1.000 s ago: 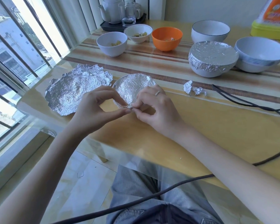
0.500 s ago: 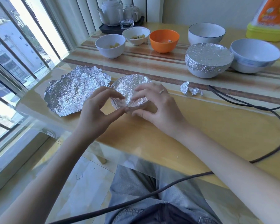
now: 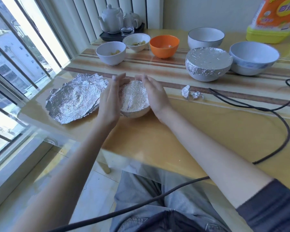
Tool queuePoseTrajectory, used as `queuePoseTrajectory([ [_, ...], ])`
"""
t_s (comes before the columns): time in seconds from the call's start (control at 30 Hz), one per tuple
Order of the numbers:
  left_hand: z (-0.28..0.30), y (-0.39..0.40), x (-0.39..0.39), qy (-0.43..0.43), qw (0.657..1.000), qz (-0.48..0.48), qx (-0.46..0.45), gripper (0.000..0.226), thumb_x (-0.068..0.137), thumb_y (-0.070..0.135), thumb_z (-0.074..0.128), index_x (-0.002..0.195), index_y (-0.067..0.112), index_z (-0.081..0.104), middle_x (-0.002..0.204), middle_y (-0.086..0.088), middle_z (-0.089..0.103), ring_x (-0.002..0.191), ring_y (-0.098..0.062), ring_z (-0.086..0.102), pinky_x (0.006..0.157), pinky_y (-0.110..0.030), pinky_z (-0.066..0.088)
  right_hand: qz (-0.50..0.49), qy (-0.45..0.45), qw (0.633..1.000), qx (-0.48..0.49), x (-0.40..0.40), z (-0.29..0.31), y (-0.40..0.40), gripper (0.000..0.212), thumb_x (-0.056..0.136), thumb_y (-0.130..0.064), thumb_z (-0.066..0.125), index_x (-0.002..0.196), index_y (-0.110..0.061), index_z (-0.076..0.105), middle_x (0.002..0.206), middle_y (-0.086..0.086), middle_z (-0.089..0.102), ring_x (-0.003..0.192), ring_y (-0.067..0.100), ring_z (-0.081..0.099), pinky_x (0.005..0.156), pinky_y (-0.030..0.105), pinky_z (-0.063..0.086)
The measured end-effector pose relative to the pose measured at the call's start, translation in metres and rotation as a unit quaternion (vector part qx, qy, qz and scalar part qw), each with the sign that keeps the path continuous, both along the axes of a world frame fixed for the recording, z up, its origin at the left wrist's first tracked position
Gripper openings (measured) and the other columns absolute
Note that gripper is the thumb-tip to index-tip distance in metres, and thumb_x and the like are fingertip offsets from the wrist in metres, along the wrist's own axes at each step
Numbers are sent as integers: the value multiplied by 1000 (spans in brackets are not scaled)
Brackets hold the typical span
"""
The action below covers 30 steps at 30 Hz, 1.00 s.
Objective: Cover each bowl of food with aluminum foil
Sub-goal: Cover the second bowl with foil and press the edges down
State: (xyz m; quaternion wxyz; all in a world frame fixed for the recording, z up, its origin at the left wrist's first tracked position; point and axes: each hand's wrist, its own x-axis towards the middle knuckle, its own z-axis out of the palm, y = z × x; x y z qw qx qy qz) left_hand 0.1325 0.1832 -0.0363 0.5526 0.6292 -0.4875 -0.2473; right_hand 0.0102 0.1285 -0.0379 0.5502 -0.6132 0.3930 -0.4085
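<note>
A small white bowl topped with crinkled foil (image 3: 134, 97) stands near the table's front edge. My left hand (image 3: 111, 99) lies flat against its left side with straight fingers. My right hand (image 3: 155, 96) does the same on its right side. Loose foil sheets (image 3: 75, 97) lie spread just left of it. A bigger foil-covered bowl (image 3: 208, 63) sits at the right. Uncovered bowls stand behind: a white one with food (image 3: 111, 52), a smaller white one with food (image 3: 136, 41), an orange one (image 3: 164, 46), an empty white one (image 3: 206, 38) and a large pale one (image 3: 253, 57).
A foil scrap (image 3: 191, 93) lies right of my hands. A black cable (image 3: 258, 108) loops over the table's right half and across my lap. A teapot and glass on a dark tray (image 3: 120, 35) stand at the back; an orange-yellow package (image 3: 273, 19) at far right. Window bars run along the left.
Both hands stopped pinching the foil at the bowl's near rim, opened, and moved to the bowl's two sides with fingers straight.
</note>
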Motion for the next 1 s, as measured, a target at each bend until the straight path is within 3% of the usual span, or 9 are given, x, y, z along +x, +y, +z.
queuePoseTrajectory([
  [0.13, 1, 2, -5, -44, 998, 27, -19, 44, 97, 47, 22, 119, 31, 56, 109, 15, 67, 107, 6, 57, 91, -8, 36, -44, -31, 999, 6, 11, -7, -4, 39, 98, -42, 36, 100, -21, 69, 117, 2, 67, 116, 16, 56, 107, 39, 37],
  [0.2, 2, 2, -7, -55, 998, 24, -22, 55, 88, 57, 19, 119, 31, 56, 113, 11, 66, 110, 1, 57, 94, -12, 36, -53, -30, 998, -2, 12, -6, -3, 42, 95, -45, 35, 98, -21, 70, 114, 1, 68, 114, 16, 57, 105, 38, 38],
  [0.37, 3, 2, -4, -40, 999, 32, 3, 53, 97, 46, 17, 125, 24, 57, 112, 14, 65, 113, -3, 55, 95, -14, 36, -43, 3, 999, 23, 6, -4, -5, 58, 95, -56, 29, 109, -16, 69, 118, 3, 66, 114, 18, 56, 101, 35, 39],
  [0.5, 0, -1, -1, 23, 999, 28, 1, 51, 83, 66, 21, 111, 41, 56, 115, 12, 69, 117, -12, 57, 108, -42, 38, -38, 17, 997, 69, 7, 2, -3, 96, 68, -82, 24, 126, -15, 61, 123, 4, 64, 117, 19, 56, 105, 44, 39],
  [0.63, -1, -4, 3, 70, 997, 8, 11, 48, 84, 67, 24, 118, 44, 49, 121, 12, 65, 122, -10, 55, 112, -45, 35, -4, 22, 994, 106, 0, 6, -7, 102, 63, -88, 25, 127, -18, 61, 131, 5, 60, 123, 20, 53, 110, 44, 34],
  [0.77, -1, -1, 17, 79, 996, -35, -6, 55, 92, 52, 21, 138, 31, 40, 133, 16, 53, 130, -2, 43, 111, -27, 29, -47, -16, 990, 128, -24, 12, -9, 77, 93, -67, 15, 128, -13, 59, 131, 7, 60, 122, 17, 54, 104, 34, 40],
  [0.9, 24, 4, 24, -137, 987, -78, -37, 41, 98, 45, 30, 131, 33, 51, 145, 8, 48, 138, -2, 36, 115, -24, 26, -163, -26, 976, 145, -46, 6, 15, 29, 98, -34, 41, 89, -24, 66, 102, -1, 71, 95, 15, 66, 92, 37, 52],
  [0.93, 34, 2, 21, -175, 976, -128, -17, 44, 94, 52, 37, 132, 34, 51, 148, 8, 42, 142, -3, 29, 117, -28, 23, -150, -7, 980, 132, -48, 1, 24, 21, 96, -22, 47, 96, -24, 67, 100, -4, 70, 92, 13, 67, 89, 36, 54],
  [1.0, 51, -5, 15, -260, 930, -243, 90, 69, 74, 76, 50, 137, 49, 41, 157, 14, 25, 148, -3, 9, 121, -41, 12, -116, 41, 990, 75, -52, -10, 35, 33, 89, -6, 53, 116, -21, 65, 109, -7, 68, 95, 7, 65, 86, 29, 54],
])
